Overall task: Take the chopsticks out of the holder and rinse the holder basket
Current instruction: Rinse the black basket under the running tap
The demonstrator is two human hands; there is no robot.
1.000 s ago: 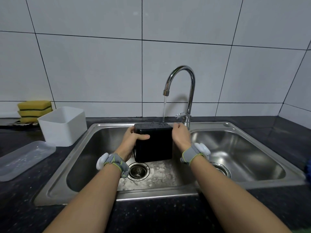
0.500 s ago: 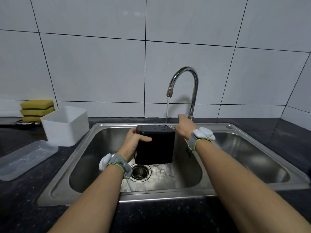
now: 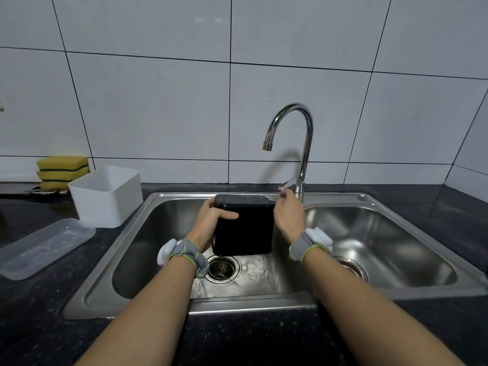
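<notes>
The stream that was running from the faucet [image 3: 290, 128] half a second ago has stopped; I see no water at the spout now, and my right hand [image 3: 289, 217] has come off the top of the lever [image 3: 287, 184] and sits just below and in front of it, fingers loosely curled, gripping nothing that I can make out, though the fingertips are right at the lever's tip and I cannot tell whether they touch it. My left hand [image 3: 214, 220] has kept its hold on the black holder basket [image 3: 245, 228], thumb laid across the near face and the other fingers wrapped round the left edge. The basket hangs above the left basin of the sink [image 3: 148, 233], over the drain [image 3: 221, 268], turned so its perforated end faces up, with droplets shining on it; I cannot see inside it from here. The basin floor around the drain is wet and streaked. The right basin shows only its own strainer. On the dark counter to the left stands a white rectangular bin [image 3: 105, 196], open at the top, and what I can see of its inside looks bare. Nearer me lies a shallow clear plastic tray [image 3: 45, 247] with droplets on it. Behind the bin is a stack of yellow sponges [image 3: 62, 171].
</notes>
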